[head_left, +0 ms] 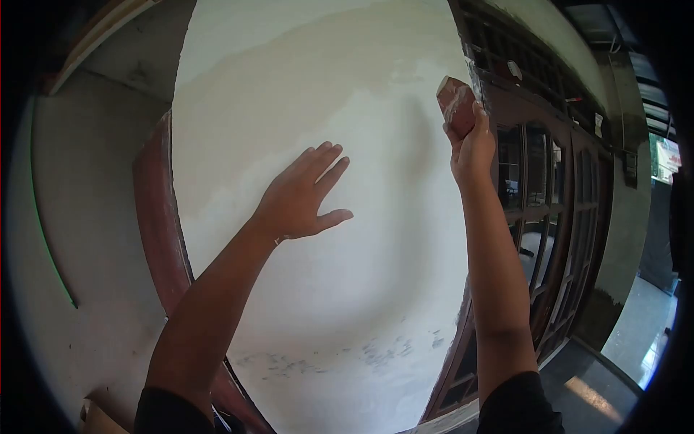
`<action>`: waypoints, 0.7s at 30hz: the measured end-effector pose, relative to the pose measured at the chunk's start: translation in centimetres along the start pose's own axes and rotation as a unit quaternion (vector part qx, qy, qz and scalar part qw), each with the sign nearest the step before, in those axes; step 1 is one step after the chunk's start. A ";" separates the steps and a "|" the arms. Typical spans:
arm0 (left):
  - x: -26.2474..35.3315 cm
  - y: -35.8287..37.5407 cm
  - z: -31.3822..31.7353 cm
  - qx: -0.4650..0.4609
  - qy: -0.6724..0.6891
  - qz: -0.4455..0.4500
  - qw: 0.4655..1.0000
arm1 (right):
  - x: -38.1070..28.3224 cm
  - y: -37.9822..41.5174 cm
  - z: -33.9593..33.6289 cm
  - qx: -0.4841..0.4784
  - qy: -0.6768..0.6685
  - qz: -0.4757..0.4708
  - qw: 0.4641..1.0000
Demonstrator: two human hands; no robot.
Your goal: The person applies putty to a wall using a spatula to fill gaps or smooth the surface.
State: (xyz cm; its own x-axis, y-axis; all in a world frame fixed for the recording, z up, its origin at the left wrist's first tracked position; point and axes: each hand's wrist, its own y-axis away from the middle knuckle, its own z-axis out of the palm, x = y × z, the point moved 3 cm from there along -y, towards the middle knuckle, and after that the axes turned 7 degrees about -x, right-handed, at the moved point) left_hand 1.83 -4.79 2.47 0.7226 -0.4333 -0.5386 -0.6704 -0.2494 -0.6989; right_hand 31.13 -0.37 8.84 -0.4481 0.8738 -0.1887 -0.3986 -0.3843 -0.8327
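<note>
A pale plastered wall (347,289) fills the middle of the view, with a darker damp-looking patch across its upper part. My left hand (303,189) lies open and flat near the middle of it, fingers stretched and thumb apart. Up at the wall's right edge, my right hand (474,148) grips a sanding block (457,103), wrapped in reddish-brown sandpaper with whitish dust smeared over it. The block's top end points up and left, and my fingers wrap its lower part.
Right of the wall stands a brown wooden door with glass panes (536,166). A dark red wooden panel (153,217) borders the wall's left side. Further left, a thin green line (45,224) runs down a grey wall. Grey flooring (589,383) shows at lower right.
</note>
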 end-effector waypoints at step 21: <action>-0.7 -9.1 4.3 0.073 -0.089 -0.008 0.993 | 5.3 -10.2 -2.1 -0.104 0.551 -0.369 0.742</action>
State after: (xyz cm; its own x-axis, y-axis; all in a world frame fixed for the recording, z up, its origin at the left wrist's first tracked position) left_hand 8.13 1.45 7.16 0.7597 -0.2666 -0.5931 -0.6369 -0.1208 -0.7614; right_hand 34.54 8.79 15.25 0.8017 0.5805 0.1423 -0.0274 0.2735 -0.9615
